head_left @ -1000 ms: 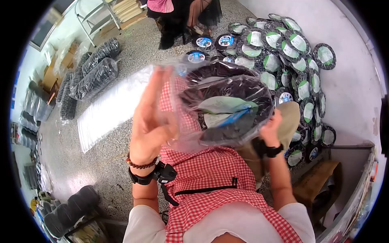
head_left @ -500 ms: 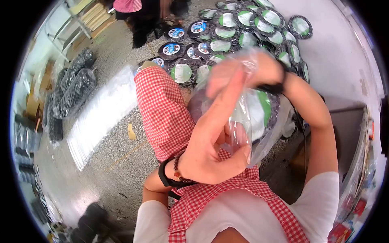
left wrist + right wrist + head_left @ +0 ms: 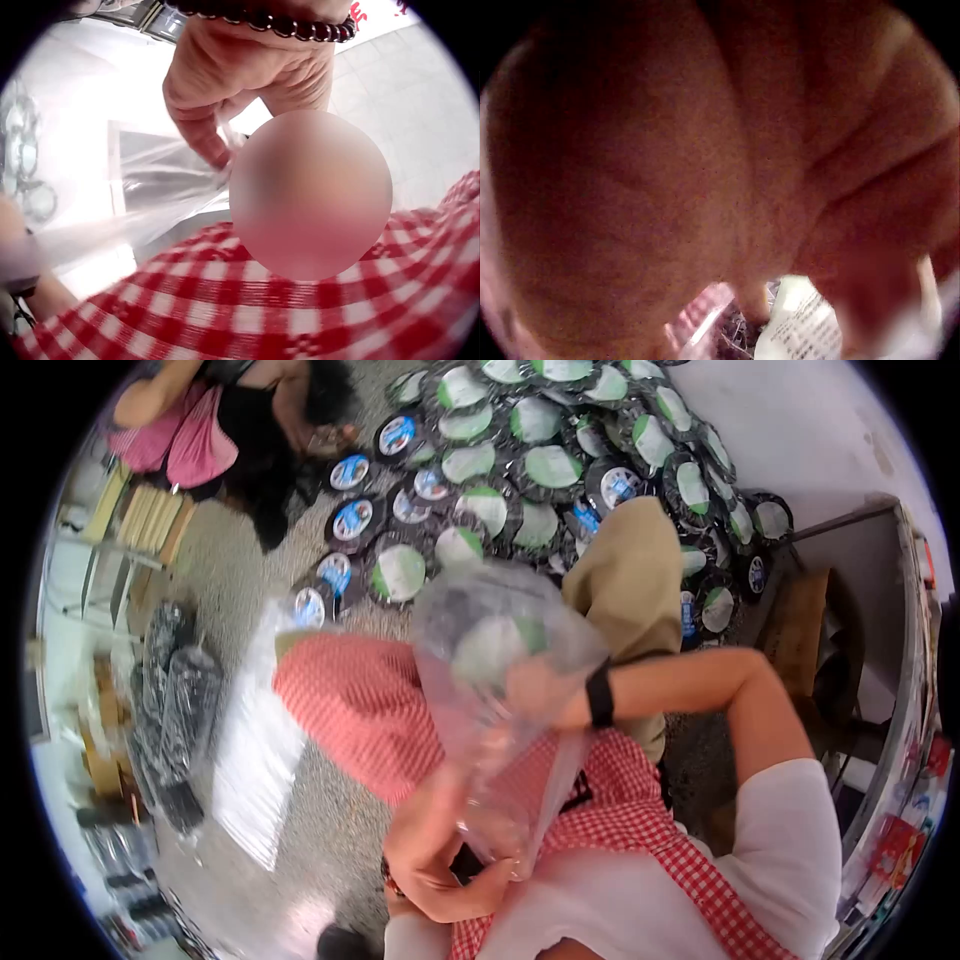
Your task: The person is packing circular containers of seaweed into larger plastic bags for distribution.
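- Found left hand low, close to the chest, pinching the gathered lower end of a clear plastic bag between thumb and curled fingers.
- Found right hand at the bag's upper end, curled on the edge of the labelled coil within. Unable to tell whether inside the film or against it.
- Logged the bag's long axis as running 6 to 12 o'clock, film stretched between the two hands.
- Placed the coil at 12 o'clock from left hand, well apart, and at 10 o'clock from right hand, touching. Rated right hand the nearer.
- Noted red-checked apron directly behind the bag.
- Noted on the floor: from 11 to 2 o'clock, a pile of like coils; at 9 o'clock, a white flat stack and dark wrapped bundles; at 10 o'clock, a second person.
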`<state>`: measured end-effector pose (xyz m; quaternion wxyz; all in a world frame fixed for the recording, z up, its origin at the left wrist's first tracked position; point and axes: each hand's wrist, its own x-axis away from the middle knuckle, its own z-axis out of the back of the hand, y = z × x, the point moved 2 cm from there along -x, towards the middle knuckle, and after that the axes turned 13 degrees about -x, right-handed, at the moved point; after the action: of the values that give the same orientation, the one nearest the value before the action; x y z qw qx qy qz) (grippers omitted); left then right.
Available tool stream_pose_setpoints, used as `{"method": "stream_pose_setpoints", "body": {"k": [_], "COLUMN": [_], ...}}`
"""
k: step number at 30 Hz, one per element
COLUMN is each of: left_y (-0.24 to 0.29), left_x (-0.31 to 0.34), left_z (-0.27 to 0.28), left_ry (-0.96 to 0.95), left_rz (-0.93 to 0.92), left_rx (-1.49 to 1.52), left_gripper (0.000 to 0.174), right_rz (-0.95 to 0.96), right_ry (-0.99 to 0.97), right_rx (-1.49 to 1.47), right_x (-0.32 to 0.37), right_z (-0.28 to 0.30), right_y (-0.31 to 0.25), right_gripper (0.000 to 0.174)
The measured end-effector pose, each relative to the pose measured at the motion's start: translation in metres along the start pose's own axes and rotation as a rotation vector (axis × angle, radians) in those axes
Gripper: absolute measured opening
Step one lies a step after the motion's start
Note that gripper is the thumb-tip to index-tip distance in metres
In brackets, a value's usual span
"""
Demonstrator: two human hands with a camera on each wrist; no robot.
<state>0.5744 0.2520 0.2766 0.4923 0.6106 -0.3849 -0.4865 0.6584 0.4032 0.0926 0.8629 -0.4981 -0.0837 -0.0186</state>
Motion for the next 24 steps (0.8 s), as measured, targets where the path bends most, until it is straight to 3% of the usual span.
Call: {"method": "stream_pose_setpoints", "body": {"k": [1, 3, 5, 7, 8, 9, 10, 11, 12, 14, 15, 16, 17, 18, 19, 21, 22, 23, 24], "left_y": [-0.005, -0.005, -0.028, -0.035, -0.042, -0.055, -0.069, -0.086, -0.104, -0.119, -0.116, -0.111, -0.111, -0.111, -0.116, -0.141, -0.149, -0.137, -0.148], "left_x": [-0.018, -0.045, -0.033, -0.047, -0.055, -0.065, -0.072, -0.076, -0.078, -0.088, -0.098, -0.106, -0.111, -0.100, -0.081, -0.027, -0.013, -0.046, -0.070], "left_z": [0.006, 0.019, 0.052, 0.082, 0.097, 0.110, 0.122, 0.133, 0.145, 0.157, 0.155, 0.153, 0.153, 0.162, 0.180, 0.222, 0.228, 0.220, 0.225], "left_ry": [-0.020, 0.210, 0.430, 0.600, 0.608, 0.561, 0.515, 0.526, 0.559, 0.594, 0.530, 0.467, 0.403, 0.472, 0.485, 0.342, 0.278, 0.103, -0.189], "left_rz": [-0.016, -0.239, -0.012, 0.050, 0.064, 0.091, 0.116, 0.126, 0.100, 0.093, 0.096, 0.097, 0.094, 0.207, 0.220, -0.009, -0.132, 0.025, 0.036], "left_rx": [-0.003, -0.455, -0.020, 0.026, 0.018, 0.039, 0.062, 0.057, -0.012, -0.089, 0.060, 0.211, 0.364, 0.368, 0.361, 0.442, 0.478, 0.696, 0.790], "left_gripper": [0.085, 0.072, 0.069, 0.066, 0.066, 0.064, 0.062, 0.062, 0.059, 0.056, 0.051, 0.047, 0.043, 0.029, 0.029, 0.035, 0.039, 0.028, 0.030], "right_rz": [0.069, 0.283, 0.473, 0.487, 0.533, 0.250, 0.112, 0.006, 0.039, -0.280, -0.416, -0.502, -0.584, -0.657, -0.728, -0.676, -0.559, -0.184, -0.100], "right_ry": [0.432, -0.024, -0.386, -0.375, -0.072, 0.291, 0.547, 0.616, 0.640, 0.728, 0.746, 0.791, 0.740, 0.639, 0.536, 0.622, 0.798, 1.041, 1.055], "right_rx": [-0.366, -0.102, -0.222, -0.527, -0.550, -0.917, -0.722, -0.604, -0.411, -0.245, -0.243, -0.134, -0.089, -0.134, -0.178, 0.053, 0.163, 0.325, 0.475], "right_x": [0.001, 0.025, 0.039, 0.034, 0.039, 0.042, 0.020, -0.010, -0.040, -0.093, -0.116, -0.139, -0.158, -0.171, -0.182, -0.188, -0.180, -0.172, -0.163], "right_z": [-0.027, 0.012, 0.089, 0.181, 0.216, 0.232, 0.267, 0.277, 0.276, 0.253, 0.242, 0.224, 0.211, 0.206, 0.202, 0.215, 0.228, 0.234, 0.248], "right_y": [0.024, -0.012, -0.066, -0.081, -0.053, -0.015, 0.024, 0.078, 0.151, 0.272, 0.299, 0.338, 0.358, 0.364, 0.366, 0.331, 0.285, 0.273, 0.244], "right_gripper": [0.032, 0.033, 0.031, 0.024, 0.018, 0.016, 0.016, 0.019, 0.024, 0.056, 0.075, 0.084, 0.085, 0.080, 0.074, 0.055, 0.037, 0.025, 0.017]}}
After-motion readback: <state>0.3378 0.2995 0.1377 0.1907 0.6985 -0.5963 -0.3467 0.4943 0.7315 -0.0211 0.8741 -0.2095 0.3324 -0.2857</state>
